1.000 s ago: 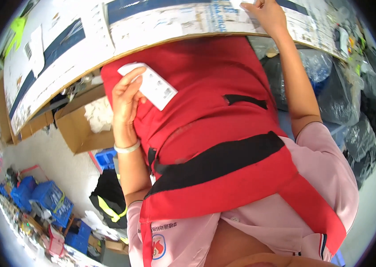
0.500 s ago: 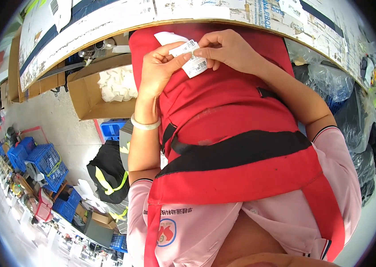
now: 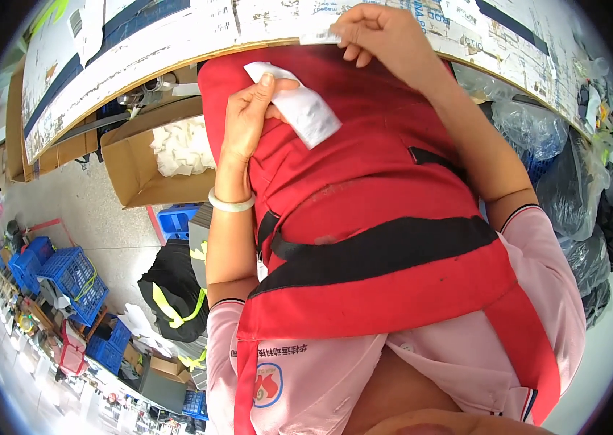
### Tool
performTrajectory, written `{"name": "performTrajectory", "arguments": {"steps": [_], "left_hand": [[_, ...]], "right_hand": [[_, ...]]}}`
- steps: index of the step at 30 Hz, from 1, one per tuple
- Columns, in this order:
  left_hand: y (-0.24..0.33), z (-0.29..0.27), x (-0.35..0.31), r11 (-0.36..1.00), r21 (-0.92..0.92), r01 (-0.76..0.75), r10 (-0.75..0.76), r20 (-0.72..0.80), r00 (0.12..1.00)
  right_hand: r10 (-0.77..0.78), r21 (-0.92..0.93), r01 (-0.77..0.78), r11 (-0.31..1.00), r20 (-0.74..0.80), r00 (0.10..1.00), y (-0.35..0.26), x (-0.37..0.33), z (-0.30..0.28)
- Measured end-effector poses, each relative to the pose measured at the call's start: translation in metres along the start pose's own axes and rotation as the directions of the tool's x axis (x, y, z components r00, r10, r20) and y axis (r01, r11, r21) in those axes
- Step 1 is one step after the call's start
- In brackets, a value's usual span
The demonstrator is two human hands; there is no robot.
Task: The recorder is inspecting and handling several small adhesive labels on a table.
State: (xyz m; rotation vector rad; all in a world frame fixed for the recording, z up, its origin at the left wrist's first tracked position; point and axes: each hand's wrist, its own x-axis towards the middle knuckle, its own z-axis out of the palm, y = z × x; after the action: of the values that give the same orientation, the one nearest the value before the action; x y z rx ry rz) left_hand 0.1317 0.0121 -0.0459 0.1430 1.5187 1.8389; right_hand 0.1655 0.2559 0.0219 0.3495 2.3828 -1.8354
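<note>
My left hand (image 3: pixel 250 116) is closed over the red apron on my lap, the thumb pressing a white label strip (image 3: pixel 309 117). The strip hangs out from the fingers on both sides and shows a blank white face. At the table's front edge, my right hand (image 3: pixel 387 36) pinches a small white printed label (image 3: pixel 319 35) by its right end. That label lies at or just above the edge of the worn white table (image 3: pixel 263 20); whether it touches the surface I cannot tell.
Left of my lap, an open cardboard box (image 3: pixel 129 174) holds white pieces (image 3: pixel 179 145). Blue crates (image 3: pixel 74 279) and a black garment (image 3: pixel 168 286) with yellow-green bands are further left. Clear plastic bags (image 3: pixel 571 188) crowd the right side.
My right hand has moved up and away from my left with a printed label, reaching the table edge. My left hand keeps the white strip, whose blank face now shows.
</note>
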Motion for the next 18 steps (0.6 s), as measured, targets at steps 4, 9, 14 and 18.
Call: {"name": "performTrajectory", "arguments": {"steps": [4, 9, 14, 18], "left_hand": [[0.002, 0.001, 0.001, 1.000, -0.002, 0.019, -0.019, 0.009, 1.000], [0.001, 0.001, 0.000, 0.999, 0.009, 0.041, -0.042, 0.001, 0.999], [-0.001, 0.001, 0.001, 0.999, -0.006, 0.035, -0.035, 0.003, 0.999], [-0.001, 0.001, 0.001, 0.999, -0.019, 0.033, -0.033, -0.009, 0.999]], "right_hand": [[0.077, 0.106, -0.074, 0.992, -0.021, 0.997, 0.001, 0.019, -0.017], [0.122, 0.090, -0.124, 0.988, 0.026, 0.992, -0.005, 0.024, -0.016], [0.112, 0.108, -0.112, 0.988, 0.012, 0.994, 0.000, 0.027, -0.015], [0.123, 0.132, -0.123, 0.984, 0.004, 0.992, -0.002, 0.026, -0.012]]}}
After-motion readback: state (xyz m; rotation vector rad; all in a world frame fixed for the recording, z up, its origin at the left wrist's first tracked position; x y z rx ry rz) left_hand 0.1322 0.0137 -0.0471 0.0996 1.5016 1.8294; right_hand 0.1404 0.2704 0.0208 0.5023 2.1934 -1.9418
